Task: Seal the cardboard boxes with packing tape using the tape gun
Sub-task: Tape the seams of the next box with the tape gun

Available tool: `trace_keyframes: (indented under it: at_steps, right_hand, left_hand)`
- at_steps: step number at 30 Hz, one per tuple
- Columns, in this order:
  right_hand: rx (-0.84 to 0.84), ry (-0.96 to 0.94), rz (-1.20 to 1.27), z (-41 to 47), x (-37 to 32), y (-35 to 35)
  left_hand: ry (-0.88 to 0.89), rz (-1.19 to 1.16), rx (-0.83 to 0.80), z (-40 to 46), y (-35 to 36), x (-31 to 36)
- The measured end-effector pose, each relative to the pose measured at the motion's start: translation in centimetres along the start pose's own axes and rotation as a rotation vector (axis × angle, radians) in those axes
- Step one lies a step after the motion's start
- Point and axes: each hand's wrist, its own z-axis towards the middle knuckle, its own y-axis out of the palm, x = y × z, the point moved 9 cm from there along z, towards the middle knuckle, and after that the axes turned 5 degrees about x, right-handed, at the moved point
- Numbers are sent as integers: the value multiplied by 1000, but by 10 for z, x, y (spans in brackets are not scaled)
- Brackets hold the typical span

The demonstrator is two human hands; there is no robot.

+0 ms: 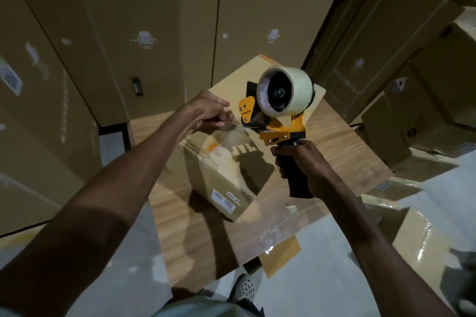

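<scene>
Tape pulled from the gun above a box

The right hand (306, 170) gripped the tape gun (280, 105) handle; left hand (208, 113) fingers pinched the clear tape end (233, 134) over the cardboard box (221, 177).

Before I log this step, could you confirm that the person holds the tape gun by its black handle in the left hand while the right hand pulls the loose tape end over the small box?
Not quite: the hands are swapped. In the head view, the right hand grips the tape gun by its black handle, while the left hand pinches the loose tape end above the small cardboard box.
</scene>
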Motion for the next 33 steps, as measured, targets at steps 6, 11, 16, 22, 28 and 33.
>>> trace_keyframes:
  at_steps: [6,11,16,22,28,33]
  right_hand:
    - [-18,-3,-46,-14,14,-19]
    - [-28,-71,-66,-17,13,-7]
    - [-115,-77,-99,-29,24,-1]
    - [-106,-88,-104,-40,40,6]
    - [-80,-128,-80,-41,40,19]
    - [-82,-163,-82,-46,42,26]
  left_hand:
    - [-51,-52,74,16,-59,-15]
    - [-8,-83,14,15,-68,-14]
    - [104,44,303,20,-112,-16]
    - [29,128,296,22,-163,-41]
    - [42,83,281,19,-168,-56]
    - [63,119,291,20,-163,-68]
